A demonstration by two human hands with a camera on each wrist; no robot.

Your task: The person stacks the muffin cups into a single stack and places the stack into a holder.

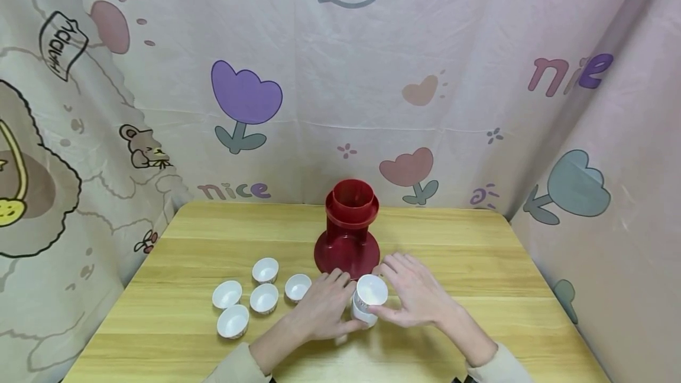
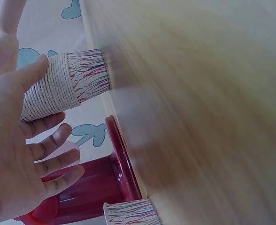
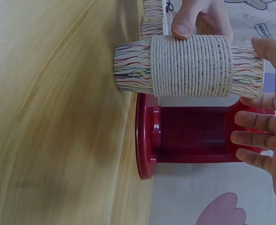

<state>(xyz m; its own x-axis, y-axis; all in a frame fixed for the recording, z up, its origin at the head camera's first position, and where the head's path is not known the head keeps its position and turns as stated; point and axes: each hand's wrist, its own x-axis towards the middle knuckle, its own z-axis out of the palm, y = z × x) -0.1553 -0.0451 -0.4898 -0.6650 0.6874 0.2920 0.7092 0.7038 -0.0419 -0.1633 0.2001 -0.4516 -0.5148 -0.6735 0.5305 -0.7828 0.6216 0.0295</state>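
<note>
A tall stack of nested paper cups (image 3: 192,65) with thin coloured wavy lines stands upright, its lower end right at the tabletop. My left hand (image 1: 328,306) grips the stack from the side, thumb and index finger around the band of rims. At the top, one paper cup (image 3: 247,70) sticks up well above the other rims. The thumb and index finger of my right hand (image 1: 414,294) pinch this cup near its rim, while the other fingers spread out straight. From the head view, the white inside of the top cup (image 1: 372,289) shows between both hands.
Just behind the hands stands a dark red plastic stand (image 1: 348,235) with a round base and an upright tube. Several separate paper cups, such as the front one (image 1: 233,321), sit mouth up on the wooden table (image 1: 452,241) to the left. A printed curtain (image 1: 340,75) hangs behind.
</note>
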